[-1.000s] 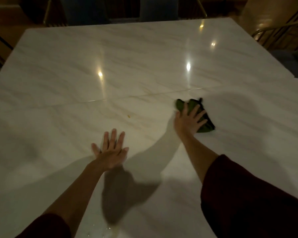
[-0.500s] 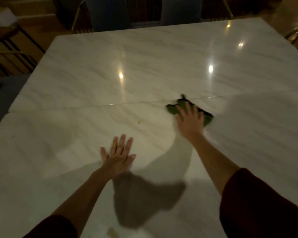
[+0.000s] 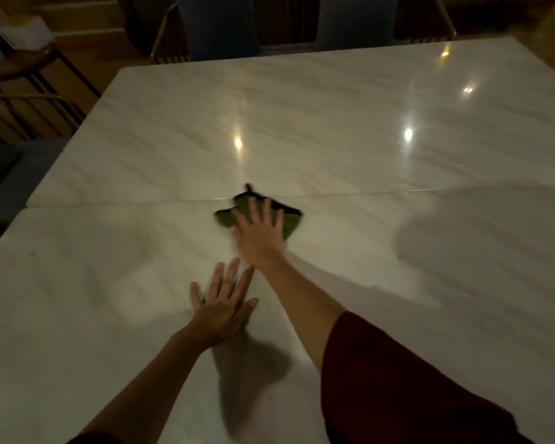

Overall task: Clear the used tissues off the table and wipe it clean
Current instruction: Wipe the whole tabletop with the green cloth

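Spread flat, the right hand (image 3: 260, 238) presses palm-down on the green cloth (image 3: 227, 217), fingers straight and fanned, with nothing pinched. From my remote view the hand is motion-blurred, so I can't tell exactly where each fingertip sits. The cloth is crumpled, with a dark edge along its far side. It lies near the middle of the table (image 3: 334, 123), touching the thin seam (image 3: 125, 203) that runs from the left edge to the right edge. Green fabric shows on both sides of the hand. The left hand (image 3: 221, 307) lies open on the bare marble-patterned top, fingers straight and close together, thumb out to the right. It is nearer the front edge than the cloth and just beside the right forearm, and I see its dark shadow (image 3: 247, 373) on the surface behind the wrist. A dark red sleeve (image 3: 398, 395) covers the right upper arm at the front right corner of the view. Bright light spots (image 3: 408, 134) reflect off the glossy far half of the top. Two blue-backed chairs (image 3: 220, 24) stand at the far edge, and a wire-framed chair (image 3: 29, 104) stands off the far left corner.
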